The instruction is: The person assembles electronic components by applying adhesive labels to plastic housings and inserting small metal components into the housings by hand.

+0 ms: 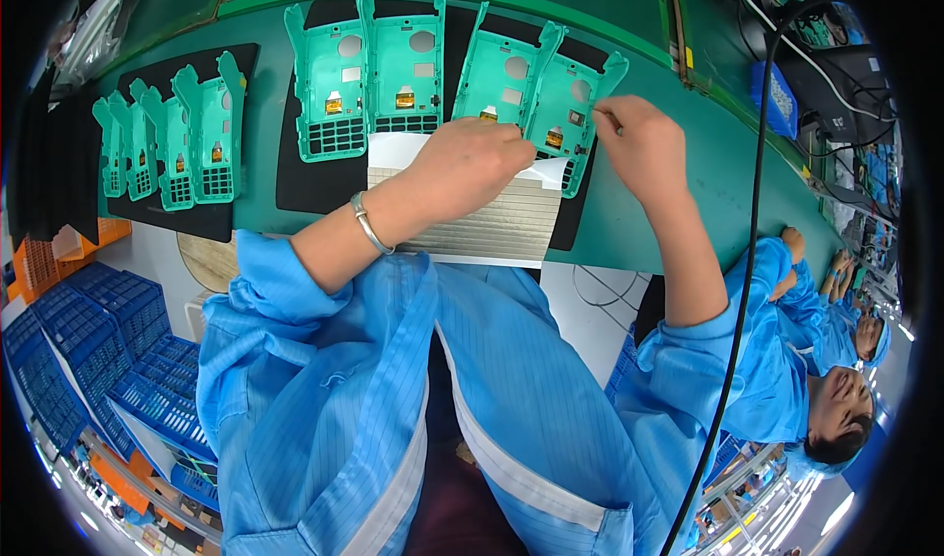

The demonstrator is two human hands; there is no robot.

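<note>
Now — R hand [644, 143] nr grn housing [553, 104] — label [555, 137] inside.

There are eight green plastic housings [324, 64]: four left, two centre, two right; one sheet of silvery strips [482, 232]; one left hand [467, 170]; one right hand [641, 145]; one metal bracelet [366, 226]; and at least two co-workers [762, 384].

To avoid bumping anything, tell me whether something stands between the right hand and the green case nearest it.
Nothing visible stands between the right hand and the green case just left of it. The striped sheet, under the left hand, covers part of that case's lower end, but off that path.
</note>
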